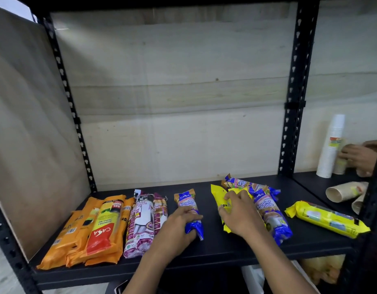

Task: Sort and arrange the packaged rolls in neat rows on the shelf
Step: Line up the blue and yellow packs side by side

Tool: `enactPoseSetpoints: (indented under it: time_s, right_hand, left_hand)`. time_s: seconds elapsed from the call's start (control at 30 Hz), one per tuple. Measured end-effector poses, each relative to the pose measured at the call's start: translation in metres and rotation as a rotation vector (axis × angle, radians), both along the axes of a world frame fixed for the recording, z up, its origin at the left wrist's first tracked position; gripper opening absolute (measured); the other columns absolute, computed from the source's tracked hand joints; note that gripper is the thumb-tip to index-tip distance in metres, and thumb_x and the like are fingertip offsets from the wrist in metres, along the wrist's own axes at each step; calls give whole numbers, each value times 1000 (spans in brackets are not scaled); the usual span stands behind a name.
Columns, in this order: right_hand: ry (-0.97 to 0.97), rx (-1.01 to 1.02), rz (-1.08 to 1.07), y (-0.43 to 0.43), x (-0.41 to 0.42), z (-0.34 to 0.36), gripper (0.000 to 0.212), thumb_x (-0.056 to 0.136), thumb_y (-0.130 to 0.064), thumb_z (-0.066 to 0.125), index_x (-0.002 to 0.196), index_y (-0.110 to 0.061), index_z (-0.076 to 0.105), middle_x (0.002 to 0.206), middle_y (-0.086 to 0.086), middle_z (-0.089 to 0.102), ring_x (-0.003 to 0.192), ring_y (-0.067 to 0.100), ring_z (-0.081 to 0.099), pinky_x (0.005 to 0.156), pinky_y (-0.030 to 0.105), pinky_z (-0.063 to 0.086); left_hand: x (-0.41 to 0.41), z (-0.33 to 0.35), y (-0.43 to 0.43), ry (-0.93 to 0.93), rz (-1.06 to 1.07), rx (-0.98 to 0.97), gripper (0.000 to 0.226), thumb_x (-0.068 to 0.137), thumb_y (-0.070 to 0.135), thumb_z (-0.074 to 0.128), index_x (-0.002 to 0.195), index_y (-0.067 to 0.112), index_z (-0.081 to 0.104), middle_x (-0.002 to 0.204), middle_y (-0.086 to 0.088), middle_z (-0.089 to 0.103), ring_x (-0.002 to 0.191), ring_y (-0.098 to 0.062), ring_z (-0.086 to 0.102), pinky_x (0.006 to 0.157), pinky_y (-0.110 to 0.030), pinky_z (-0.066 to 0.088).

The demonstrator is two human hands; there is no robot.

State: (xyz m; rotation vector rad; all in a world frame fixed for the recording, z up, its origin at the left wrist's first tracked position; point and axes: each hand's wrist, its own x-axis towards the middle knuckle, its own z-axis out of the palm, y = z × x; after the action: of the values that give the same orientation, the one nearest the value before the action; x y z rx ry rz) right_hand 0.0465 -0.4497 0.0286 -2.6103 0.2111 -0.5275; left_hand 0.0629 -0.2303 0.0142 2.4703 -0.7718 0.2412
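Observation:
On the black shelf [215, 251] lie packaged rolls in groups. Several orange rolls [98, 228] are stacked at the left, with purple-and-white rolls [141, 219] beside them. My left hand [179, 225] grips the near end of a blue roll [186, 201] lying lengthwise in the middle. My right hand [238, 213] holds a yellow roll [220, 198] on top of a loose pile of blue rolls [266, 206]. Another yellow roll [327, 217] lies alone at the right.
Black slotted uprights [293, 92] frame the bay, with a wooden side panel [24, 124] at the left. In the neighbouring bay another person's hand [357, 155] touches a stack of white cups [331, 149]; paper cups [344, 190] lie on their sides there.

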Motion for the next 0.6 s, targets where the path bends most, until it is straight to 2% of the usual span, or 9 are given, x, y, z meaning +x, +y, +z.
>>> enactPoseSetpoints:
  time_s: [0.13,0.3,0.47,0.6]
  right_hand:
    - [45,-79,-20,10,6,-5,44,93,-48,53,128,-21,50,127,6,41,117,27,48,80,38,50]
    - [59,-158,-45,14,10,-8,48,92,-51,51,130,-21,49,127,6,42,117,26,48,76,37,49]
    - [92,-186,-31,14,10,-7,52,91,-57,51,130,-22,50,130,6,41,121,27,45,79,38,50]
    - [102,-199,-19,14,7,-4,51,93,-59,47,128,-23,54,131,5,44,123,26,44,82,39,51]
  left_hand:
    - [1,1,3,2,-5,5,44,89,27,65,131,42,60,148,16,39,133,-5,40,100,-14,30]
    - [-2,-1,3,38,1,-19,44,90,28,64,131,44,58,150,15,37,135,-7,40,106,-19,35]
    - [-2,-3,4,21,3,-12,45,91,26,65,131,43,59,151,13,38,136,-9,39,103,-15,31]
    - [-3,-2,5,30,11,3,45,91,25,65,132,43,58,152,12,38,137,-10,38,104,-17,32]
